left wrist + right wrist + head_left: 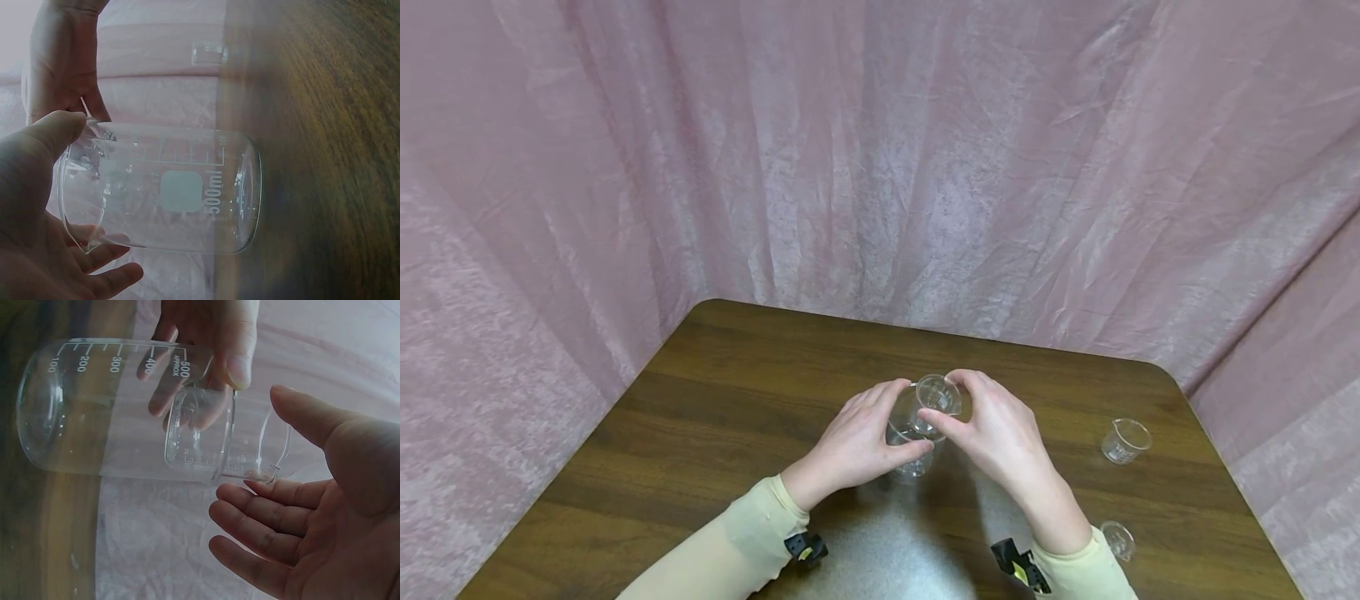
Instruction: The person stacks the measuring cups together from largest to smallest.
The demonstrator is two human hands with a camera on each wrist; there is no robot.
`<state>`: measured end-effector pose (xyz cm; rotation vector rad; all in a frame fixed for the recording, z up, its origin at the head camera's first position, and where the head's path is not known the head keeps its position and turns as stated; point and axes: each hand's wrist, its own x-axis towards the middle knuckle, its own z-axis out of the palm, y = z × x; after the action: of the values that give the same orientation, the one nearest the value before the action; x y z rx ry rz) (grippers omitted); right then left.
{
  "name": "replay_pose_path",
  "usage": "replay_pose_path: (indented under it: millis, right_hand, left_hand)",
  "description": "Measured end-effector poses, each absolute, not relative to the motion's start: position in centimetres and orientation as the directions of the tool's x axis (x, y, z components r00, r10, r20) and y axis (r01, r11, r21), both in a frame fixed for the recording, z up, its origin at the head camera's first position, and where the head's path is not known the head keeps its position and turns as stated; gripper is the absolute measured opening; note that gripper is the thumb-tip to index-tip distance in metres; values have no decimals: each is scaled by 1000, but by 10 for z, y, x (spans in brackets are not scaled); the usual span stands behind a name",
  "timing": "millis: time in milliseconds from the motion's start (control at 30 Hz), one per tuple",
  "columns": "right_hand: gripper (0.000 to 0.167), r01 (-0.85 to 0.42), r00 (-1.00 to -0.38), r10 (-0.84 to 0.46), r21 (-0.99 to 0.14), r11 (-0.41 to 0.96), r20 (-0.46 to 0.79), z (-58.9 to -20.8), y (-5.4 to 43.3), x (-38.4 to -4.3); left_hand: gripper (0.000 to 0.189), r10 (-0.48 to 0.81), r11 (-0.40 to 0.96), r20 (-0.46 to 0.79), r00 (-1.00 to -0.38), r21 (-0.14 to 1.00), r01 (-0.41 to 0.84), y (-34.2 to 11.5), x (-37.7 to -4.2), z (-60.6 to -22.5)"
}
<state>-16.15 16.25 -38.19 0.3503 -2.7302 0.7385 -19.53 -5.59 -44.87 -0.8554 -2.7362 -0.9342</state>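
Note:
A large clear glass beaker [150,219] marked 500ml stands on the table, upright in the head view. My left hand [857,437] holds it near the rim, thumb on the near side and fingers around the far side. Partly lowered into its mouth is a smaller glass beaker [253,440], its rim still above the large one's. Thumb and fingers of my right hand [1000,429] pinch this smaller beaker by the rim. The left thumb lies close to the smaller beaker in the right wrist view.
Toward the right of the brown wooden table [715,375] stands another small spouted beaker [1126,442]. Nearer me, beside the right sleeve, is a smaller glass vessel [1117,540], partly hidden by that sleeve. Pink curtains [880,167] hang around the table's back and sides.

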Motion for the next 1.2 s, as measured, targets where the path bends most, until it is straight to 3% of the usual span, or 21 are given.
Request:
replay_pose_path:
  millis: [1200]
  right_hand:
    - [52,-283,-953,-191,-455,844,237,-397,159,-169]
  left_hand:
    - [88,478,641,286,-830,532,553,-56,-195,-447]
